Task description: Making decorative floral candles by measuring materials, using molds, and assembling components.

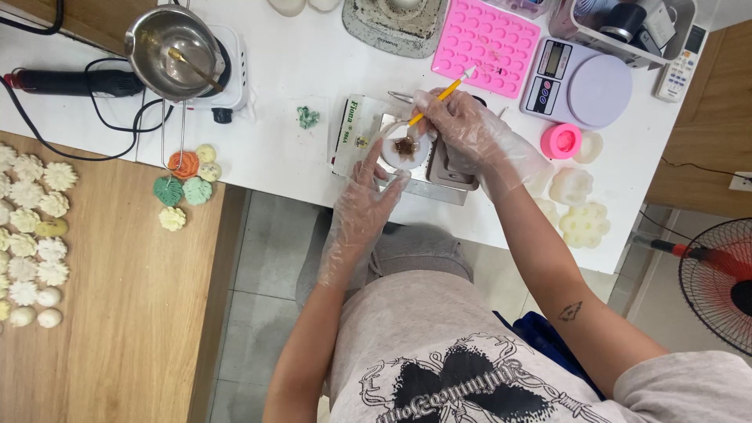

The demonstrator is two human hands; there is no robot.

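Your right hand (462,129) clamps its fingers on a yellow brush (439,95), dabbing brown liquid in the white dish (406,146); your left hand (364,200), fingers apart, steadies it.

A small white round dish (405,146) with brown matter in it is steadied on the white desk (282,149) by the gloved left hand (368,192). A yellow-handled brush (442,94) is held over the dish by the gloved right hand (462,129). A pink mould (486,43) and a scale (580,82) are seen just beyond.

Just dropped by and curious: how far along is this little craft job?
Done: many moulded flower pieces lie on the wooden table. In hand: the right hand works a yellow tool in a small white dish, steadied by the left hand. Left: the pink mould looks mostly unfilled.
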